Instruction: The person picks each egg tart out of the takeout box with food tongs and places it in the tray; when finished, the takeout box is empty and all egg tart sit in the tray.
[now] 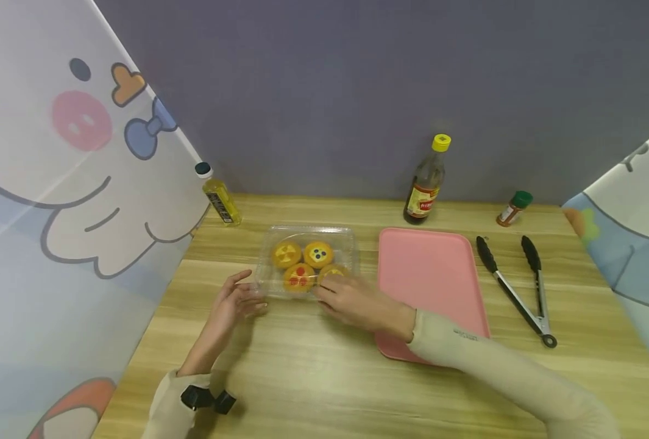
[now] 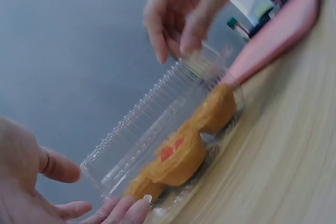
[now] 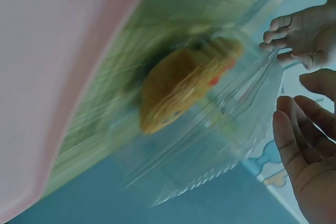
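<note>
The left hand (image 1: 237,299), its fingers relaxed and gripping nothing, is at the near left corner of a clear plastic box (image 1: 344,241). The right hand (image 1: 353,301), loosely bent, thumb parted from fingers with nothing visible between, is at the near right corner; contact there cannot be told. Four tarts (image 1: 299,278) sit in the box, left of a pink tray (image 1: 428,271) and spread tongs (image 1: 516,299). Farther back stand an oil bottle (image 1: 221,200), a yellow-capped bottle (image 1: 425,186) and a green-capped jar (image 1: 512,210).
</note>
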`<state>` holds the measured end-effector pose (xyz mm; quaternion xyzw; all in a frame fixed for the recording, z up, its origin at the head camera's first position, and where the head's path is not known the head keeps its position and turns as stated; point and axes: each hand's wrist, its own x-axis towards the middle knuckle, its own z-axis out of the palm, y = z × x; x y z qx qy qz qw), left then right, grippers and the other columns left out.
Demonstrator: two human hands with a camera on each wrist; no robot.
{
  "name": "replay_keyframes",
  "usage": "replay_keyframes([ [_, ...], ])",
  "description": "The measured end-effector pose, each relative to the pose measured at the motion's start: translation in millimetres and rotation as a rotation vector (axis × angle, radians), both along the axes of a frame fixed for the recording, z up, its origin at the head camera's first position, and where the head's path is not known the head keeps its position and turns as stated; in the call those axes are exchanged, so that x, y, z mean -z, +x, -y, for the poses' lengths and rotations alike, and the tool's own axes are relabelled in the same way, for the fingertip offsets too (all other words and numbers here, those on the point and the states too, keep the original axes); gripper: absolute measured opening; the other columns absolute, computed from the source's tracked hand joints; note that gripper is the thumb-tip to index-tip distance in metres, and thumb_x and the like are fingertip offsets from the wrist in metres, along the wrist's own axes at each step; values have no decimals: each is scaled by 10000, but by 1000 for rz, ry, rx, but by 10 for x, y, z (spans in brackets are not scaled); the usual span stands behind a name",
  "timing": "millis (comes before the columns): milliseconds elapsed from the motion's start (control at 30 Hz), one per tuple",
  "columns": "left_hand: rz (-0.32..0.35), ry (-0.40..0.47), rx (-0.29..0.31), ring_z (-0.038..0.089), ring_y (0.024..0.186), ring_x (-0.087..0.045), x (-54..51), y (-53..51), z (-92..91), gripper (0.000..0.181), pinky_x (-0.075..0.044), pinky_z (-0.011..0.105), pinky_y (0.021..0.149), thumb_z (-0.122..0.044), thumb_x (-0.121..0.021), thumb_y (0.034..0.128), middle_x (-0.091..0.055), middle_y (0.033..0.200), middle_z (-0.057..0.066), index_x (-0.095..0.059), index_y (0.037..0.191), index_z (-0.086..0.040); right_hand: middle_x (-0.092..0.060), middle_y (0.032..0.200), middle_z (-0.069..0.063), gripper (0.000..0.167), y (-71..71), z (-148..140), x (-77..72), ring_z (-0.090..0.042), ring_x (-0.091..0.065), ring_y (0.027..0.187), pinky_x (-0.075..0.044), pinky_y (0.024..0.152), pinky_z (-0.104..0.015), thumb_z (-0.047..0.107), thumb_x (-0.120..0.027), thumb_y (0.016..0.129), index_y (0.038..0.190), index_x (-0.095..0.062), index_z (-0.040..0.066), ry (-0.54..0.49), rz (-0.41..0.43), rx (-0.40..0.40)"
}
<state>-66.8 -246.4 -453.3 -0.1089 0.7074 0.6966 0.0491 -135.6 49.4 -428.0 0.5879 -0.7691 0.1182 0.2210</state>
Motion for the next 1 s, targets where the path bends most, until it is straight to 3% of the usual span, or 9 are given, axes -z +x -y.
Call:
replay_keyframes([
  [67,25,67,7,114,1002,-700,17,5,-8,535,-619,296,938,-48,-391,1073,-557,1202,36,-254,1587,-5,-653,904,20,124,24,53,8,-112,-666,794,-595,697,-236,137,-767,928,1018,-687,109,9,-30,10],
  [200,52,113,27,119,1015,-718,65,25,-21,564,-611,305,978,0,-445,1058,-574,1191,46,-232,1580,-14,-682,876,47,58,70,148,28,-78,-663,715,-566,587,-195,120,-732,939,985,-699,133,49,-131,56],
  [333,60,142,21,148,1061,-718,92,37,-47,550,-598,337,1022,30,-445,1059,-575,1190,57,-229,1562,-24,-728,912,71,61,86,241,71,-73,-680,693,-535,531,-183,142,-718,945,1002,-719,164,99,-230,107],
  [633,86,252,1,154,1064,-722,112,-7,-84,566,-578,374,1060,59,-450,1054,-630,1119,60,-193,1554,-7,-758,876,94,54,97,394,137,-51,-674,676,-489,473,-155,150,-742,929,942,-728,200,125,-353,166],
  [800,116,306,-16,155,1065,-734,109,-62,-120,572,-576,350,1057,71,-466,1044,-652,1103,86,-188,1535,-22,-757,845,99,54,98,434,125,-36,-639,626,-460,455,-152,173,-746,933,906,-719,212,130,-378,190],
  [1000,125,328,-37,162,1069,-738,117,-52,-147,558,-581,326,1040,83,-465,1041,-599,1174,131,-193,1512,-44,-766,892,93,48,123,450,117,-40,-668,664,-482,466,-152,168,-726,947,927,-728,212,179,-354,186],
])
